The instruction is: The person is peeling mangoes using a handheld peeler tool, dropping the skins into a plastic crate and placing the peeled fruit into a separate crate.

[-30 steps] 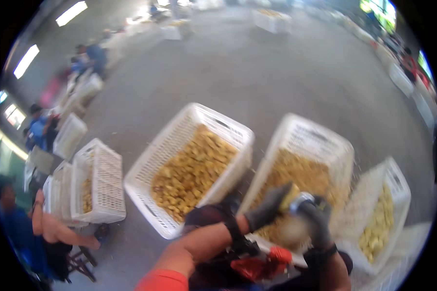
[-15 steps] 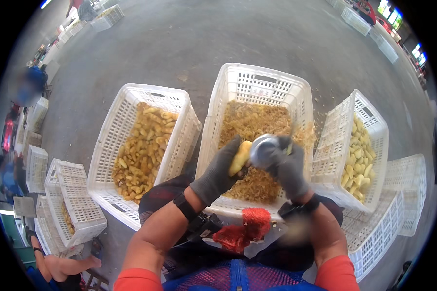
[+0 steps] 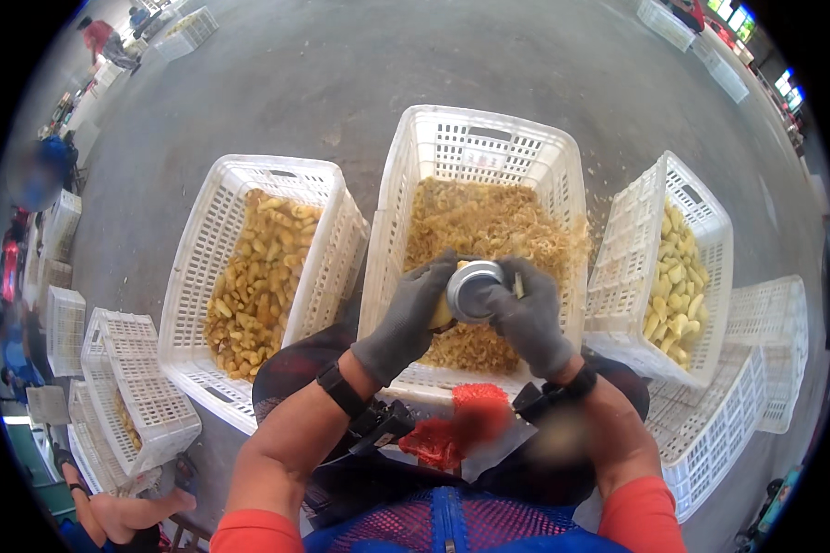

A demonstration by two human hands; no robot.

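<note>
1. Above the middle white crate (image 3: 570, 166), a yellow root piece (image 3: 444, 313), mostly hidden, is gripped in the gloved left hand (image 3: 398, 321).
2. Right beside the piece, a round metal-rimmed tool (image 3: 476, 289) is held by the gloved right hand (image 3: 533, 323); whether the two touch cannot be told.
3. Below both hands, thin yellowish peelings (image 3: 489, 219) are heaped.
4. In the flanking crates, golden pieces (image 3: 260, 286) are contained leftward, paler pieces (image 3: 679, 286) rightward.

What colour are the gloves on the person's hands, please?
The gloves are grey, clearest in the head view.

Grey floor (image 3: 323, 101), white crates (image 3: 330, 253) standing on it
</note>
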